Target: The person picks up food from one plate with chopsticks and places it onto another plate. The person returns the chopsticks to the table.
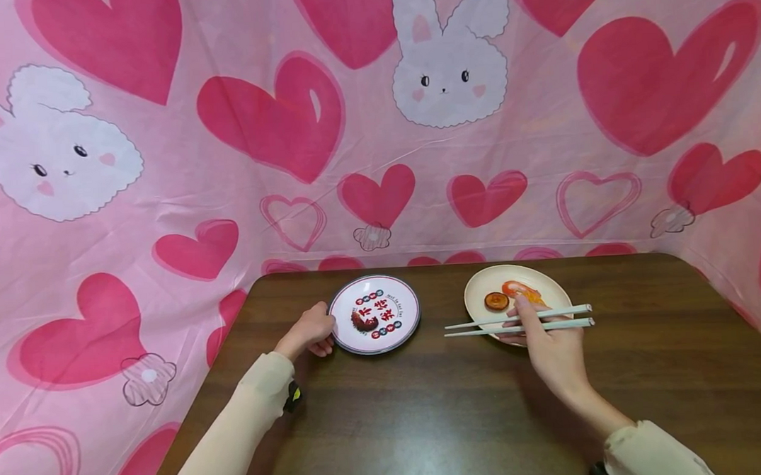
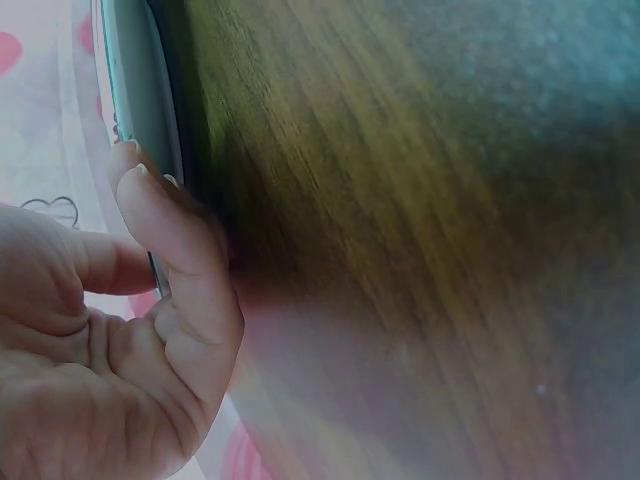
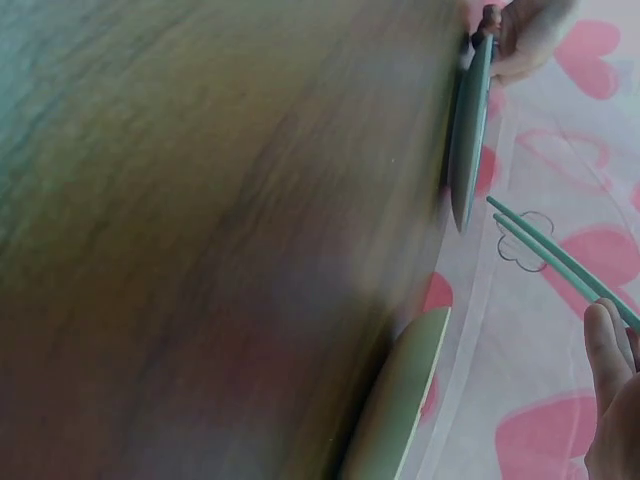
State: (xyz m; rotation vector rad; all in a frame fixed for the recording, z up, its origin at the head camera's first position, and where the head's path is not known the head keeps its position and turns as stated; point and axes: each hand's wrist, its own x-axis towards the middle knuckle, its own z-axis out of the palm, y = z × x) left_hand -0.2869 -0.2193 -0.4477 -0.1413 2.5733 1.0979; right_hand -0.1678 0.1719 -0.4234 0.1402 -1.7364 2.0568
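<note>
My left hand (image 1: 309, 330) holds the left rim of a white plate (image 1: 341, 303) with red lettering and a dark blue edge. In the left wrist view the fingers (image 2: 195, 265) curl at that plate's edge. White chopsticks (image 1: 550, 318), pale green in the right wrist view, are pinched in my right hand (image 1: 554, 354). They point left, tips slightly apart with nothing between them, above the front of a cream plate (image 1: 481, 283). On the cream plate lie a round brown slice (image 1: 496, 301) and an orange-red, shrimp-like piece (image 1: 519, 288) with some yellow beside it.
Both plates stand near the back edge of a dark wooden table (image 1: 414, 420), with a gap between them. A pink cloth (image 1: 376, 142) printed with hearts and rabbits hangs behind the table and along its sides.
</note>
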